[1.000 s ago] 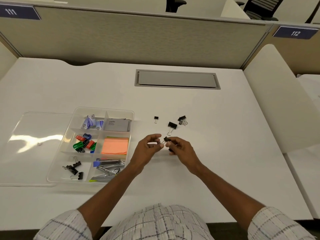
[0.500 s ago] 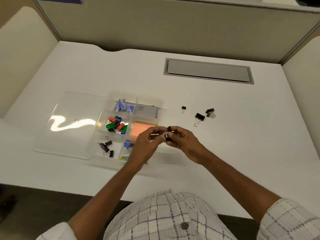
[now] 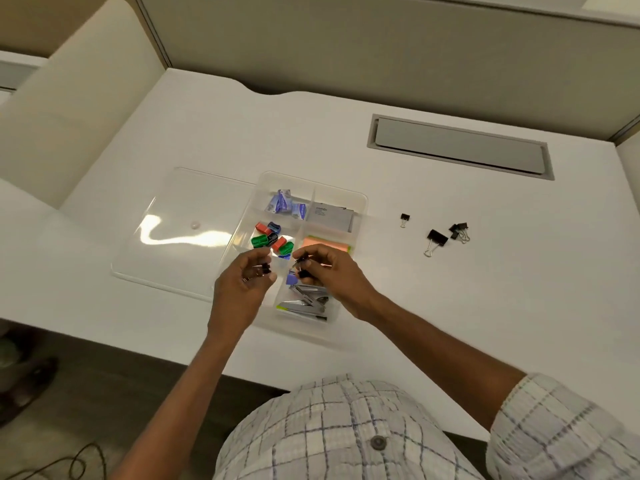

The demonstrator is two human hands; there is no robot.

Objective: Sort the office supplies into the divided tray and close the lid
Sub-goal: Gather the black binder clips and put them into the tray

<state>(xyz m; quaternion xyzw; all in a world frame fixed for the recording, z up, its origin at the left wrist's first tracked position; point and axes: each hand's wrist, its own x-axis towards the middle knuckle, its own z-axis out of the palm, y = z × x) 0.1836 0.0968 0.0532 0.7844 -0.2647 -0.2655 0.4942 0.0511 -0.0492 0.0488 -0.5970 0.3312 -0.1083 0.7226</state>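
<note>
Both hands hover over the near end of the clear tray (image 3: 360,199) on the white counter (image 3: 485,271). The left hand (image 3: 242,282) has its grip pinched on a small black clip (image 3: 265,268), and the right hand (image 3: 332,271) pinches another clip (image 3: 302,260). The lid (image 3: 180,230) lies flat, touching the tray's left side. Three loose clips (image 3: 437,238) sit on the counter, well off to the right.

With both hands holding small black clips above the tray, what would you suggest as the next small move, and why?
Probably lower the left hand and release its binder clip into the tray's near-left compartment; it already hovers there, and three clips wait on the desk.
</note>
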